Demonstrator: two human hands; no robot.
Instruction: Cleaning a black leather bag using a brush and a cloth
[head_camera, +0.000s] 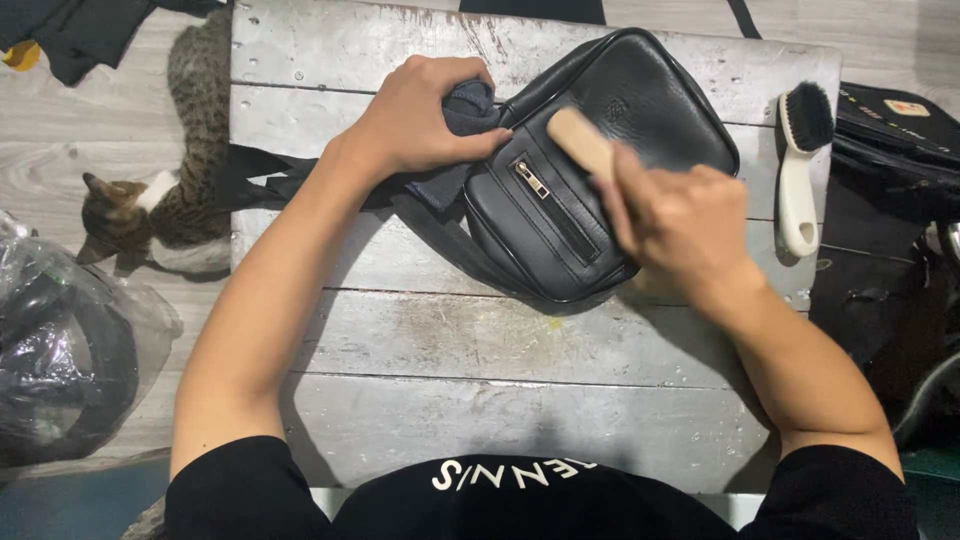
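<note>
A black leather bag (640, 110) with a front zip pocket lies tilted on a worn grey wooden table (450, 360). My left hand (420, 115) presses a dark blue cloth (465, 120) against the bag's upper left edge. My right hand (680, 225) grips a tan wooden-handled brush (580, 140) laid across the bag's front; the handle's end pokes out above my fingers and its bristles are hidden. The bag's black strap (260, 180) trails off to the left under my left forearm.
A white-handled brush with black bristles (800, 170) lies at the table's right edge. Another black bag (890, 140) sits to the right. A tabby cat (170, 200) lies on the floor left of the table, beside a clear plastic bag of dark items (70, 360).
</note>
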